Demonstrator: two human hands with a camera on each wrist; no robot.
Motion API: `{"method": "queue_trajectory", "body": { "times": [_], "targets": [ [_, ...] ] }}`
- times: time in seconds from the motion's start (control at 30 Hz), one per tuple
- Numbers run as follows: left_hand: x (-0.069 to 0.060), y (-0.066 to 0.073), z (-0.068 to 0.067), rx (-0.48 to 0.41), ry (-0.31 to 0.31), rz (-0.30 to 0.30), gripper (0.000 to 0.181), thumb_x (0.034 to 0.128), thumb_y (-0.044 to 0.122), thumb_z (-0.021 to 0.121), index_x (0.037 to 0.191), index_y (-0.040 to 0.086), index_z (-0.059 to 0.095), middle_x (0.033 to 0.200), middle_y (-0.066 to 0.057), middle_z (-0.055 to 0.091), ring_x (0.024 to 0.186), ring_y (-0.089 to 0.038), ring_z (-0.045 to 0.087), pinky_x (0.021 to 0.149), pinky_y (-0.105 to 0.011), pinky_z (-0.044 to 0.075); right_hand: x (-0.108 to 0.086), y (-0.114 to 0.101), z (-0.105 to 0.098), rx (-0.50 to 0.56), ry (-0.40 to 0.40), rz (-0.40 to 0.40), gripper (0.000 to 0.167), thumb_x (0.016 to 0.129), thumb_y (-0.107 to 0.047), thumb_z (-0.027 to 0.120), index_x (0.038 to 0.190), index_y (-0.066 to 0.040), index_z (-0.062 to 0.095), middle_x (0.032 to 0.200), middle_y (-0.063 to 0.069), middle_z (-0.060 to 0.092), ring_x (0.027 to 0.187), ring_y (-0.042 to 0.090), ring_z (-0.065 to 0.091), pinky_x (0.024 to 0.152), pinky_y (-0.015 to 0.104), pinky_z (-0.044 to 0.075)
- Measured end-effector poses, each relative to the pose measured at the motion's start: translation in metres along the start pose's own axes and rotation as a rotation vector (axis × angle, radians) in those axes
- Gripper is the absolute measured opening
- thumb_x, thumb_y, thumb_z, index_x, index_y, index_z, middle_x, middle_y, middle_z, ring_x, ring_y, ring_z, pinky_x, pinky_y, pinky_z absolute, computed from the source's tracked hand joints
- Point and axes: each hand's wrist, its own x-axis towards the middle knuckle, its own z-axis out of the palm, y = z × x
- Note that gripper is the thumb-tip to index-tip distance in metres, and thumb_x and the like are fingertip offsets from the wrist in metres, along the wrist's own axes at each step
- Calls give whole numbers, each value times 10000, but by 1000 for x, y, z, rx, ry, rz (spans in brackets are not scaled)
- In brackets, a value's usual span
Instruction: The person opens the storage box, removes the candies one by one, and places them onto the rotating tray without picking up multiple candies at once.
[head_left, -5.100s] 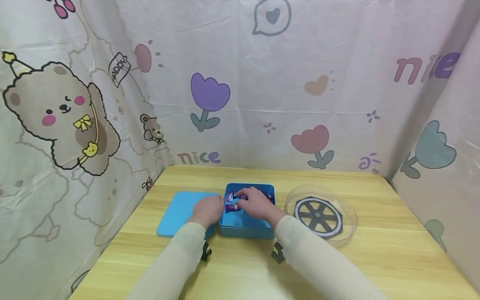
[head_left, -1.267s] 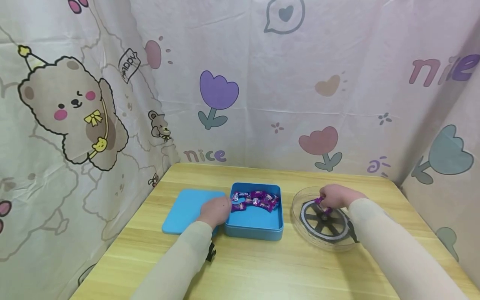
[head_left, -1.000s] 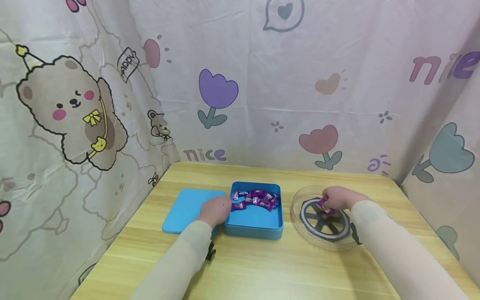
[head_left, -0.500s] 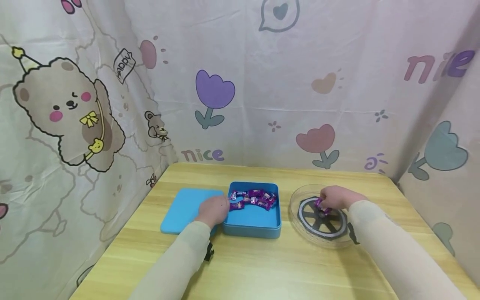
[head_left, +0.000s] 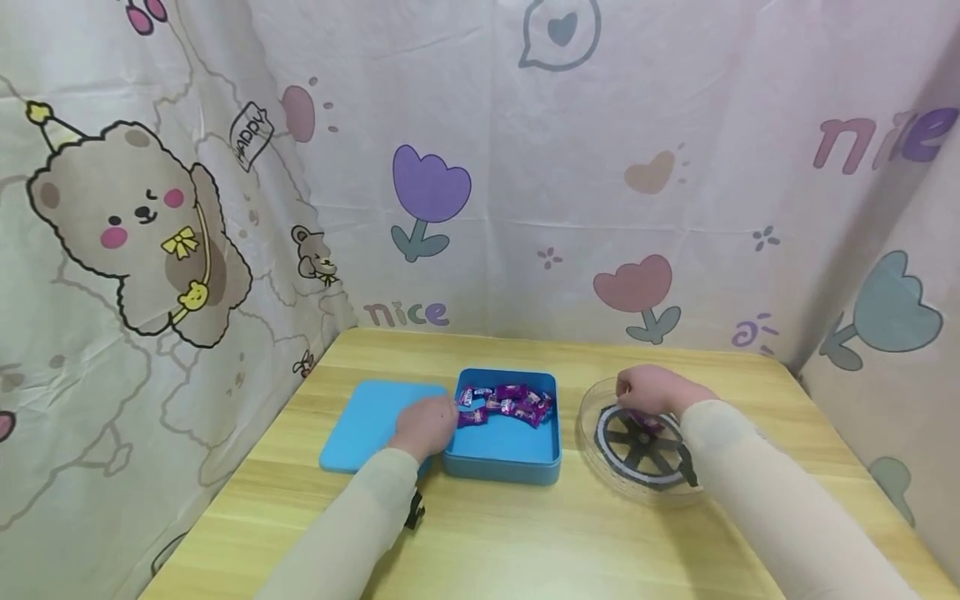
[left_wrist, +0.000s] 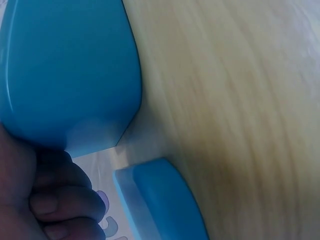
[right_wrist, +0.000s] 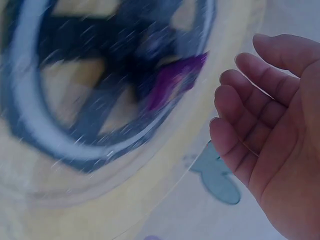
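My left hand (head_left: 426, 425) grips the left edge of an open blue box (head_left: 504, 471); its fingers curl beside the box wall (left_wrist: 75, 75) in the left wrist view. Several purple-wrapped candies (head_left: 512, 406) lie in the back half of the box. Above a round clear dish (head_left: 592, 467), my right hand (head_left: 654, 390) hovers near the far rim. In the right wrist view that right hand (right_wrist: 270, 110) has loosely bent fingers and nothing between them. One purple candy (right_wrist: 175, 82) rests in the dish, apart from the fingertips.
The blue lid (head_left: 358, 429) lies flat on the wooden table (head_left: 510, 533), left of the box and partly under my left forearm. A dark spoked wheel pattern with a white ring (head_left: 643, 442) shows in the dish. Patterned cloth (head_left: 510, 275) encloses the table's back and sides.
My right hand took a candy from the box to the dish, has let it go there and moved slightly up and left. My left hand has stayed at the box's left edge.
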Motion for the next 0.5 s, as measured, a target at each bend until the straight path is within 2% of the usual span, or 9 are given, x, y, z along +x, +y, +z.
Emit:
{"method": "queue_trajectory", "body": {
  "times": [0.07,0.27,0.5],
  "targets": [
    [0,-1,1,-4,-5,14,332,1091,283,391,904,112,605,782,-43,535,717,-222,511,665,-392,515,4,-8,0,-9,10,-9,81,933,-150,605,973,-111,663,860,0,628,748,159,585,777,426,500],
    [3,-8,-1,9,32,46,334,1093,278,388,839,138,552,736,-46,511,689,-226,501,645,-392,498,24,-41,-7,-13,25,-34,138,952,-211,649,1046,-115,680,971,14,650,870,207,591,819,437,515],
    [6,-7,5,-36,-3,28,373,1095,294,365,797,152,539,723,-49,515,689,-228,508,643,-385,484,45,-74,-6,-40,4,-48,148,968,-237,655,1071,-139,699,1018,4,669,945,205,612,894,461,512]
  ]
}}
